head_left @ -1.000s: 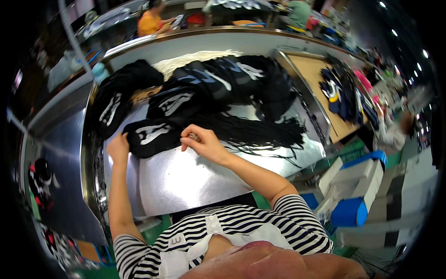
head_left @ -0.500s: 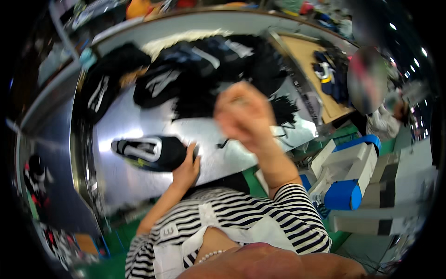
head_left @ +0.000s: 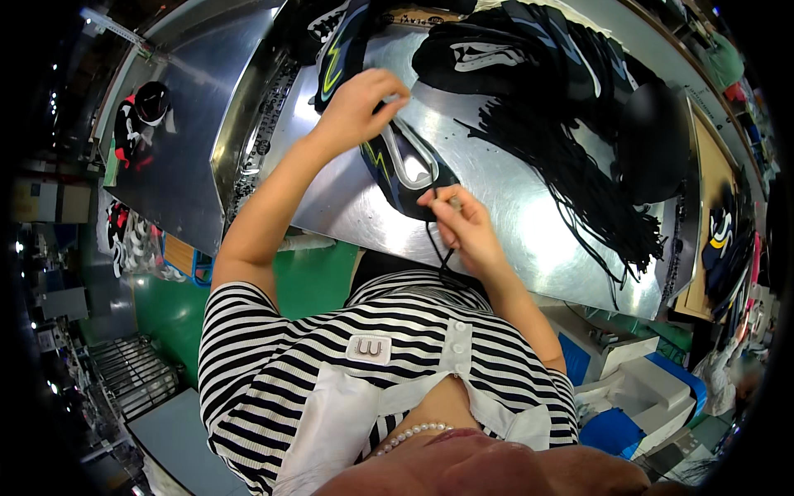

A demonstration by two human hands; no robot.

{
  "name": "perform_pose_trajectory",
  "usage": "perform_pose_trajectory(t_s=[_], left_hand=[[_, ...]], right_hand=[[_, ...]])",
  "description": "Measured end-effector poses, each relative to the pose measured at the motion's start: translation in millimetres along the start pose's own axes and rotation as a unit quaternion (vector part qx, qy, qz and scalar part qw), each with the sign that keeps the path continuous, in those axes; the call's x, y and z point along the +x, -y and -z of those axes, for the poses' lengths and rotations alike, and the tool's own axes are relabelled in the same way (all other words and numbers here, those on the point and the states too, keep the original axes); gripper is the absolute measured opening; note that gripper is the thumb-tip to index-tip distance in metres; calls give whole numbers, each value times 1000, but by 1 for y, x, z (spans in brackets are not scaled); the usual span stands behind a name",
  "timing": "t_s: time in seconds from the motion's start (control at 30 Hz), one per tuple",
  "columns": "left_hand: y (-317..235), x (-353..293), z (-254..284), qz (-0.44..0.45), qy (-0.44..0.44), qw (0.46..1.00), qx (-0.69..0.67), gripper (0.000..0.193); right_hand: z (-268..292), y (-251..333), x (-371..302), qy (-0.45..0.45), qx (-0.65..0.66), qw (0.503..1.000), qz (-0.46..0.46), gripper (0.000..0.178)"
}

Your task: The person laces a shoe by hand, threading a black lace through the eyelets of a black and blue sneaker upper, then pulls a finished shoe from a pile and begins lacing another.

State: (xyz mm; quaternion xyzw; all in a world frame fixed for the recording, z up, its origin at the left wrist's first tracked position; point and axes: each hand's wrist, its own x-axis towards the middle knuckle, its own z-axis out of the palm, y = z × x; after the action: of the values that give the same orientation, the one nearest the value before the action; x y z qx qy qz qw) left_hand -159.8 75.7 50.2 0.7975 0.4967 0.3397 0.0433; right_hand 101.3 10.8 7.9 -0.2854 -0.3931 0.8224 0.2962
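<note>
A dark shoe upper (head_left: 387,172) with a grey-white eyelet edge and yellow-green zigzag lines lies on the shiny metal table (head_left: 513,231) in front of me. Over its far end, my left hand (head_left: 364,107) is closed in a pinch; what sits between the fingertips is hidden. At the near end, my right hand (head_left: 463,221) pinches a black shoelace (head_left: 432,240), which hangs down toward my lap. A bundle of black shoelaces (head_left: 579,194) spreads over the table to the right.
More dark shoe uppers (head_left: 488,54) are heaped at the far side, and another upper (head_left: 351,45) lies beyond my left hand. A second metal surface (head_left: 186,107) adjoins on the left. A white and blue box-like object (head_left: 645,388) stands at the lower right.
The view has swung round. My left hand has gone from the upper's end to above its far part. My right hand, blurred over the table before, is now at the upper with a shoelace.
</note>
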Motion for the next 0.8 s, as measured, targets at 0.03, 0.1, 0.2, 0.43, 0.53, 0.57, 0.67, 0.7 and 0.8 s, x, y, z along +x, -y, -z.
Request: perform_pose_trajectory(t_s=[0.03, 0.1, 0.2, 0.43, 0.53, 0.57, 0.67, 0.7, 0.8], left_hand=[[-1, -10, 1, -28, 28, 998, 40, 15], [-16, -26, 0, -48, 52, 995, 77, 18], [-11, -40, -3, 54, 85, 993, 68, 21], [-21, -49, 11, 212, 272, 927, -149, 37], [-41, -30, 1, 389, 484, 771, -140, 58], [-39, -42, -14, 430, 457, 739, -247, 66], [-47, -44, -51, 514, 446, 593, -432, 63], [-61, -49, -58, 472, 422, 649, -422, 61], [-79, -52, -63, 537, 266, 641, -480, 53]], right_hand=[[-2, -5, 0, 14, -11, 1000, -21, 12], [-1, -12, 3, -9, -7, 999, -36, 13], [8, -23, 20, -68, -35, 997, -18, 14], [34, -13, 18, -166, -80, 982, 44, 10], [32, -5, 17, -158, -97, 982, 38, 9], [27, -13, 22, -156, -93, 982, 43, 9], [33, -14, 20, -183, -87, 974, 104, 9], [35, -15, 18, -198, -83, 968, 131, 9], [33, 1, 5, -199, -72, 969, 128, 11]])
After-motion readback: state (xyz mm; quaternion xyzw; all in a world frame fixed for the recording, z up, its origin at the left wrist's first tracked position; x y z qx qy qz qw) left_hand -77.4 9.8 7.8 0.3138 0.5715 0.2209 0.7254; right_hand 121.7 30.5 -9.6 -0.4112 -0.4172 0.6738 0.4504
